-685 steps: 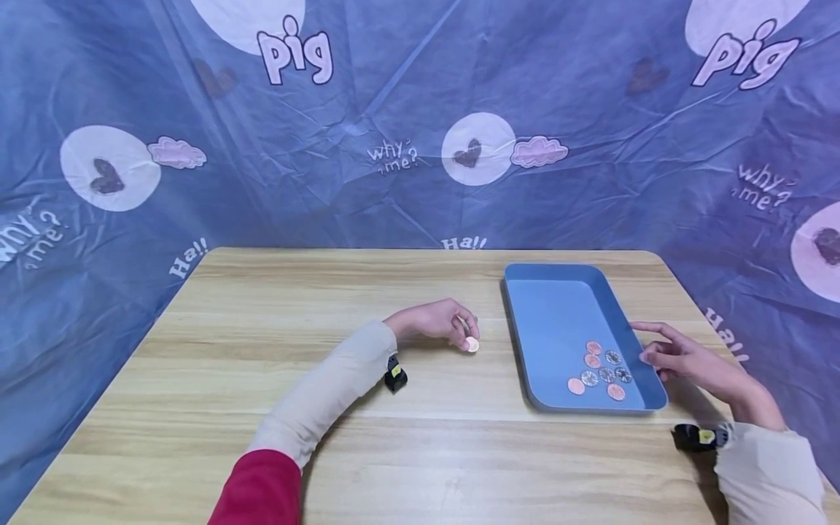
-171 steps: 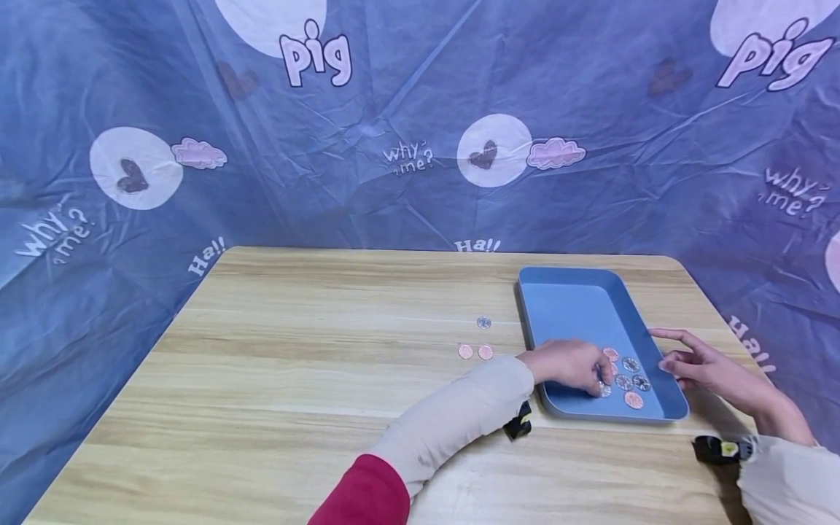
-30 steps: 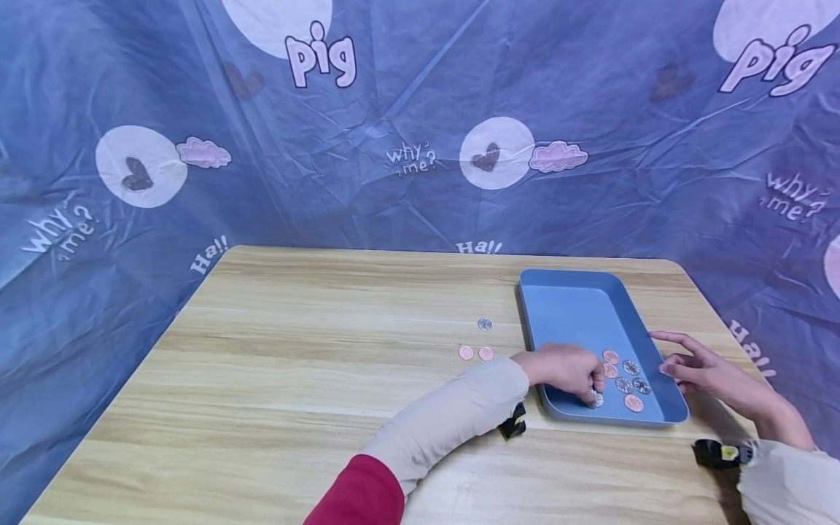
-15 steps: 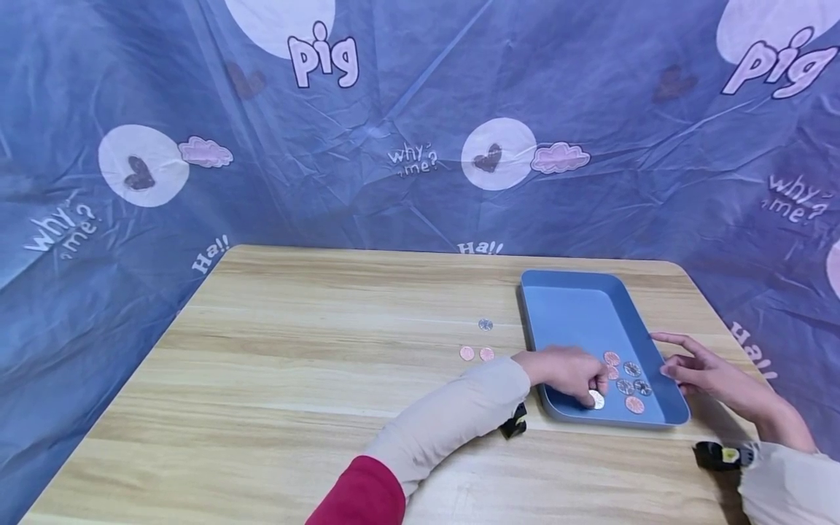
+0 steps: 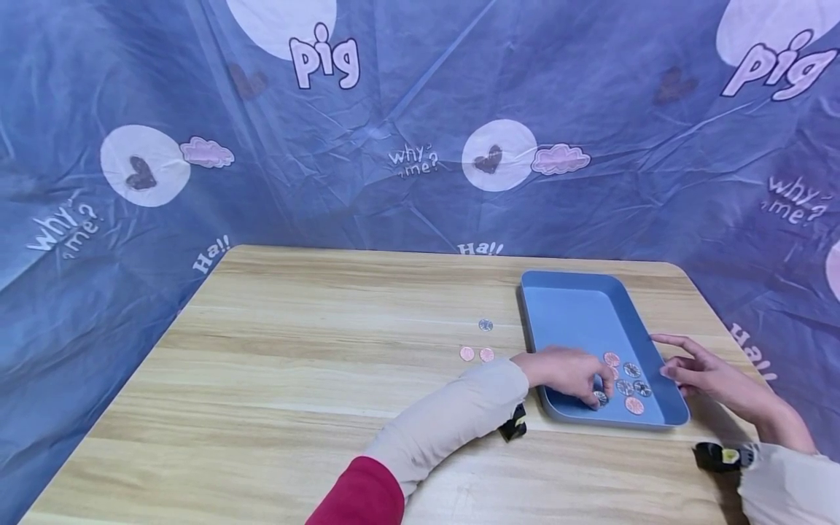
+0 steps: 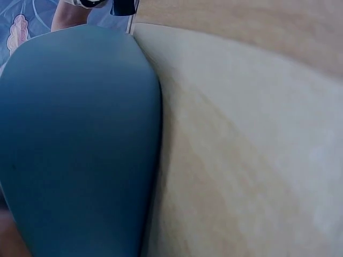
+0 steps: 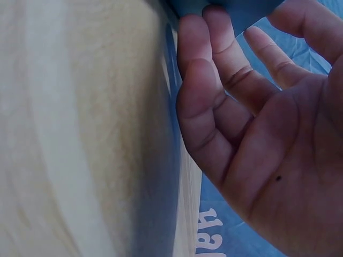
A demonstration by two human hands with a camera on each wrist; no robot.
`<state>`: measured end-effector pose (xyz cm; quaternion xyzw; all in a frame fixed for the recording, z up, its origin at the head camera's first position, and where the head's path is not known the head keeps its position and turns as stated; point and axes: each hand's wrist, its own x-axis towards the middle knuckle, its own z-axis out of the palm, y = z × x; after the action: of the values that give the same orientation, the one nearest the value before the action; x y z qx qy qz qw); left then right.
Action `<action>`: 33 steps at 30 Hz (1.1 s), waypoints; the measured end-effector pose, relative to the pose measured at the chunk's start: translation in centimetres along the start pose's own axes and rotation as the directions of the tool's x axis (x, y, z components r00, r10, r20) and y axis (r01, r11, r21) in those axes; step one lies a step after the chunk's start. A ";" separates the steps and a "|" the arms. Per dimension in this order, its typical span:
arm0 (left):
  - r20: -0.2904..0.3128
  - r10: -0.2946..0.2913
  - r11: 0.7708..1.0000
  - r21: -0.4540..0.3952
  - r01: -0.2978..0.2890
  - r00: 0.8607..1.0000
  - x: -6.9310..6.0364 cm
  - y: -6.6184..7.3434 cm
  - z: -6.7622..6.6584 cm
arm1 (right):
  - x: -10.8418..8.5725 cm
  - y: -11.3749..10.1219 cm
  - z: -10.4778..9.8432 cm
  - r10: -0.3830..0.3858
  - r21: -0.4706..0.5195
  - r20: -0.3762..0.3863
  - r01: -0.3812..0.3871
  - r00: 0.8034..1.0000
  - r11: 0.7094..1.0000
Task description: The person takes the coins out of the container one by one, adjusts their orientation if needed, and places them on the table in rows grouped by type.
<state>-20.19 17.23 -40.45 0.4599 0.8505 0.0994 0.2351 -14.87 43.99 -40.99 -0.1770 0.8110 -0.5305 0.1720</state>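
Note:
My left hand [image 5: 567,373] reaches over the near-left wall of a blue tray [image 5: 571,306]. Its thumb and index finger pinch a silver coin [image 5: 601,399] at the tray floor. Beside it lie several other coins, among them a copper coin [image 5: 634,405] and a silver coin [image 5: 625,387]; my fingers partly cover another copper one. At the tray's right wall, my right hand [image 5: 705,373] holds the rim, thumb at the edge and fingers outside. The right wrist view shows the bent fingers [image 7: 198,107] against the tray's outer side. In the left wrist view, the tray's outer wall [image 6: 80,139] hides the coins.
Left of the tray, a silver coin [image 5: 485,325] lies on the wooden table [image 5: 315,350] behind two copper coins, a left one [image 5: 467,354] and a right one [image 5: 486,354]. A blue printed cloth [image 5: 367,197] hangs behind the table.
Long before, my left hand held a coin over the table; three coins now lie there and that hand is in the tray. Lately the silver coin at its fingertips turned from bright to dark.

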 end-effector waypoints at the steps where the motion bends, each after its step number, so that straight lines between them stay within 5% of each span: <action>1: -0.003 0.000 1.000 0.003 0.000 1.000 0.0 0.0 0.0 | 0.0 0.0 0.0 0.010 -0.006 -0.003 -0.010 1.000 1.000; 7: -0.020 0.000 1.000 -0.014 -0.001 1.000 -0.2 0.0 0.1 | 0.0 -0.1 0.1 0.031 -0.017 -0.004 -0.031 1.000 0.999; 17: -0.031 0.031 0.979 -0.200 -0.036 0.999 -0.6 -0.2 -0.2 | 0.0 -0.3 0.3 0.056 -0.057 -0.020 -0.057 0.998 0.997; 25: -0.073 0.083 0.912 -0.397 -0.105 0.994 -1.0 -0.8 -1.0 | -0.1 -0.3 0.3 0.061 -0.070 -0.026 -0.063 0.998 0.996; 33: -0.125 0.071 0.818 -0.560 -0.130 0.990 -2.2 -2.6 -2.8 | 0.0 -0.2 0.2 0.043 -0.067 -0.030 -0.045 0.999 0.997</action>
<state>-22.44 14.10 -38.35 0.4080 0.7678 0.3821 0.3132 -14.74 43.76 -40.87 -0.1574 0.8345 -0.5012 0.1661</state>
